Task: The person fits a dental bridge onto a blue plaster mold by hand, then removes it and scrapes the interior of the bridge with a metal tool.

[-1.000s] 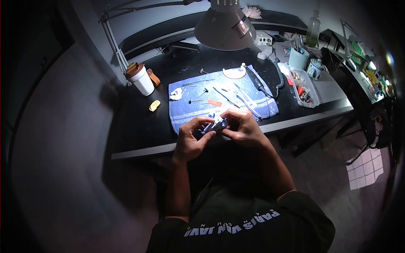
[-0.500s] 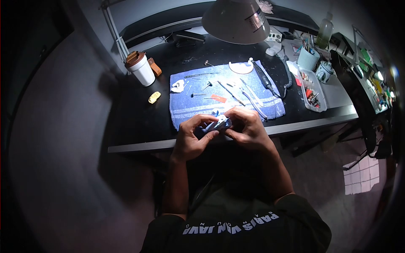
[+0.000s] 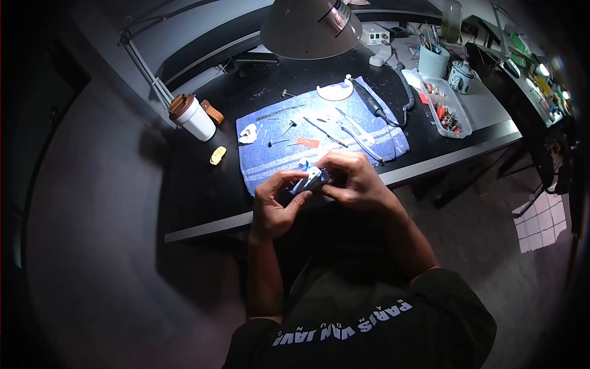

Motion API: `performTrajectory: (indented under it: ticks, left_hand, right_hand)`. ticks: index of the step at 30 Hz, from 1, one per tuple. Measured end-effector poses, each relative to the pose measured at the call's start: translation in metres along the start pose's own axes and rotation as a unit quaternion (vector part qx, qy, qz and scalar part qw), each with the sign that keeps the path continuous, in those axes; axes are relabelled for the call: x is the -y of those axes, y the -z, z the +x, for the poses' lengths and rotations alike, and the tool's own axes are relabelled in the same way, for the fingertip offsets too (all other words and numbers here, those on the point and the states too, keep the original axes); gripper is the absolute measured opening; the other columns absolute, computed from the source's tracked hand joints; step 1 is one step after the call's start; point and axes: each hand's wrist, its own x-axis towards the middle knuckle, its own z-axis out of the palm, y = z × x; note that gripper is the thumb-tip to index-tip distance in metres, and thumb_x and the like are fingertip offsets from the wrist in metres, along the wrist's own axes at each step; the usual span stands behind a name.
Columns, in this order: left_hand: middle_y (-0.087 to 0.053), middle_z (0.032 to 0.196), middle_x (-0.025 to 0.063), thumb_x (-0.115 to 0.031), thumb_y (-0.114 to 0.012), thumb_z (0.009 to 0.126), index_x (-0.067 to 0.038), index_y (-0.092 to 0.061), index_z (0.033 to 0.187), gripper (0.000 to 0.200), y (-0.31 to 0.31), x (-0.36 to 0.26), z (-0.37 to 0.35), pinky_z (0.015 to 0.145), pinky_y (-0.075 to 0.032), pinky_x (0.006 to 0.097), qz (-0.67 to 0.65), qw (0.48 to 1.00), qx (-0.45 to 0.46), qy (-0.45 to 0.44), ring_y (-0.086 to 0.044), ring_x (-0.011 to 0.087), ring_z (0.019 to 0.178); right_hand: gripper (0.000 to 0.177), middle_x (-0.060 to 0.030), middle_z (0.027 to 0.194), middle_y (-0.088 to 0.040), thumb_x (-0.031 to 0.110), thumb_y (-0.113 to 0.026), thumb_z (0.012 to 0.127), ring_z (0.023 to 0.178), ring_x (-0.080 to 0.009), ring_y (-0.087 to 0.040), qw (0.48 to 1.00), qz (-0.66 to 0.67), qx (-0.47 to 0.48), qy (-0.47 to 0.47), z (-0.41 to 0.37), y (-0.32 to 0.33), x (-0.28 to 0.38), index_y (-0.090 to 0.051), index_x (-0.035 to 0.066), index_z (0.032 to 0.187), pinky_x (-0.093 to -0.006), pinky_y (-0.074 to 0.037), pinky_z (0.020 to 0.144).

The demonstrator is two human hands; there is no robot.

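Note:
Between my hands, over the front edge of the table, is a small blue and white piece (image 3: pixel 311 179); its exact kind is hard to make out. My left hand (image 3: pixel 275 206) grips its left side with thumb and fingers. On the opposite side, my right hand (image 3: pixel 353 181) pinches it, the fingertips partly hidden. Just beyond lies a blue towel (image 3: pixel 258 157), brightly lit. Spread on it are a slim pointed tool (image 3: pixel 324 131), several small rotary bits (image 3: pixel 289 127), an orange-red strip (image 3: pixel 307 142) and a crumpled white piece (image 3: pixel 247 133). A black rotary handpiece (image 3: pixel 367 98) rests at its far right.
A lamp shade (image 3: pixel 301 31) hangs over the table's back. To the left stand a white cup with a brown lid (image 3: pixel 198 123) and a yellow lump (image 3: pixel 217 155). At right are a clear plastic box (image 3: pixel 458 126) of bits, a tool cup (image 3: pixel 433 63) and a patterned jar (image 3: pixel 460 79).
The view has shifted and tilted, so the table items appear moved in the picture. Both hands still hold the blue and white piece, which looks slightly turned.

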Motion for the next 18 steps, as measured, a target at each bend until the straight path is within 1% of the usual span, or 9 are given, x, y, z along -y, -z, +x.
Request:
performTrajectory:
  ticks: [4, 7, 10, 13, 16, 18]
  left_hand:
    - [-0.077, 0.107, 0.0093, 0.001, -0.083, 0.087, -0.002, -0.075, 0.118, 0.032, -0.001, -0.001, 0.0, 0.087, -0.054, 0.0297, 0.005, 1.0, -0.004, -0.001, -0.07, 0.0148, 0.095]
    - [-0.077, 0.108, 0.0093, 0.001, -0.082, 0.088, -0.003, -0.075, 0.118, 0.031, 0.0, -0.002, 0.001, 0.085, -0.054, 0.0295, 0.021, 1.0, -0.001, -0.003, -0.069, 0.0146, 0.093]
    - [-0.077, 0.107, 0.009, 0.002, -0.081, 0.089, -0.003, -0.074, 0.119, 0.031, -0.001, -0.005, 0.002, 0.084, -0.054, 0.0289, 0.041, 0.999, -0.002, -0.001, -0.069, 0.0137, 0.092]
    - [-0.077, 0.107, 0.0083, 0.002, -0.081, 0.089, -0.003, -0.074, 0.12, 0.032, -0.001, -0.011, 0.002, 0.083, -0.053, 0.0276, 0.046, 0.999, 0.001, 0.008, -0.069, 0.0123, 0.091]
    - [-0.076, 0.108, 0.0074, 0.003, -0.079, 0.092, -0.002, -0.073, 0.121, 0.03, -0.002, -0.009, 0.004, 0.084, -0.054, 0.0266, 0.031, 0.999, 0.004, 0.014, -0.069, 0.0114, 0.092]
    - [-0.075, 0.109, 0.0072, 0.004, -0.077, 0.094, -0.001, -0.071, 0.122, 0.029, -0.003, -0.008, 0.002, 0.086, -0.054, 0.0263, 0.002, 1.0, -0.001, 0.019, -0.069, 0.0114, 0.095]
  right_hand:
    - [0.035, -0.0094, 0.085, -0.072, 0.0, -0.081, 0.073, 0.071, -0.0139, -0.071, 1.0, -0.02, 0.008, -0.005, 0.0, 0.0, -0.003, -0.075, 0.0, 0.107, -0.0283, -0.055, 0.064]
    - [0.033, -0.0092, 0.086, -0.073, -0.001, -0.081, 0.075, 0.076, -0.0136, -0.075, 0.999, -0.018, 0.014, -0.026, 0.001, 0.001, -0.003, -0.075, -0.002, 0.108, -0.027, -0.059, 0.067]
    - [0.031, -0.011, 0.089, -0.076, -0.001, -0.08, 0.078, 0.082, -0.0143, -0.078, 0.998, 0.044, 0.006, -0.053, 0.0, -0.002, -0.01, -0.074, -0.005, 0.108, -0.0265, -0.063, 0.072]
    - [0.03, -0.0136, 0.092, -0.078, -0.002, -0.079, 0.079, 0.085, -0.0153, -0.08, 0.996, 0.055, 0.012, -0.07, 0.001, 0.0, -0.004, -0.073, -0.006, 0.108, -0.0263, -0.064, 0.076]
    - [0.028, -0.007, 0.092, -0.076, -0.01, -0.075, 0.081, 0.082, -0.0072, -0.074, 0.996, 0.063, 0.008, -0.064, -0.001, -0.002, -0.005, -0.073, -0.005, 0.109, -0.0218, -0.058, 0.07]
    - [0.028, -0.007, 0.091, -0.076, -0.008, -0.077, 0.081, 0.083, -0.0075, -0.075, 0.996, 0.055, 0.013, -0.065, -0.001, -0.001, -0.006, -0.073, -0.005, 0.109, -0.0221, -0.058, 0.071]
